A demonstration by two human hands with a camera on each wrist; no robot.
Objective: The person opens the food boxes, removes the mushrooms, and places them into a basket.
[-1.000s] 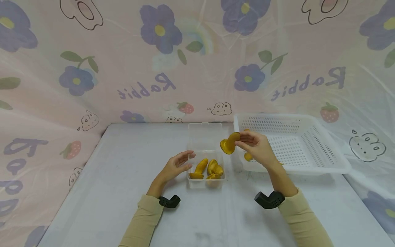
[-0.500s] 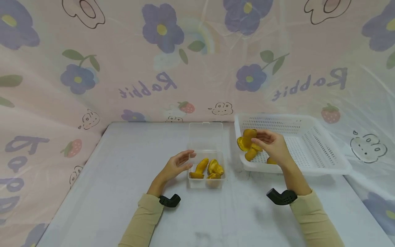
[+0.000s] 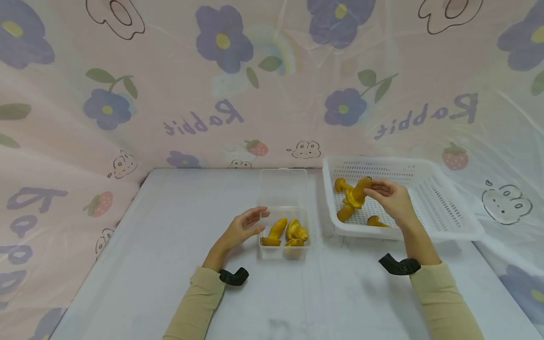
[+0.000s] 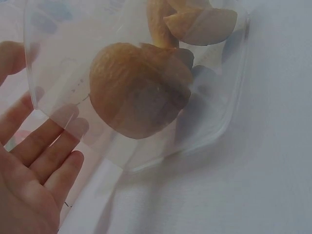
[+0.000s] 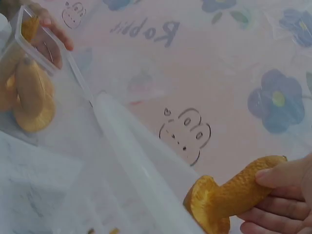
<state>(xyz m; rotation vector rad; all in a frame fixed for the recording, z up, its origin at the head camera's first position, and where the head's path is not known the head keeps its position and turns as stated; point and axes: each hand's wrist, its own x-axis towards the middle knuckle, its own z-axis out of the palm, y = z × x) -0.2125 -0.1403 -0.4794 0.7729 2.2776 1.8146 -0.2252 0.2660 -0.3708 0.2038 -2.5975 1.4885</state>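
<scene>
My right hand (image 3: 395,203) pinches a yellow-brown mushroom (image 3: 362,189) by the end of its stem, cap downward, over the left part of a white perforated basket (image 3: 450,231). The right wrist view shows thumb and fingers on the stem of this mushroom (image 5: 243,192). In the basket lie further mushrooms (image 3: 345,213), partly covered by the held one. My left hand (image 3: 240,229) rests with extended, relaxed fingers at the left wall of a clear plastic box (image 3: 282,254). Several mushrooms (image 3: 277,229) lie inside that box; one cap (image 4: 131,92) shows through its wall.
The box's clear lid (image 3: 283,186) lies folded back behind it. A white table (image 3: 191,189) carries box and basket, the basket standing to the right. A printed sheet (image 3: 276,113) hangs along the table's back edge and sides.
My right hand has carried the mushroom rightward, from between box and basket to over the basket, and turned it more upright. The left hand and the box have stayed put.
</scene>
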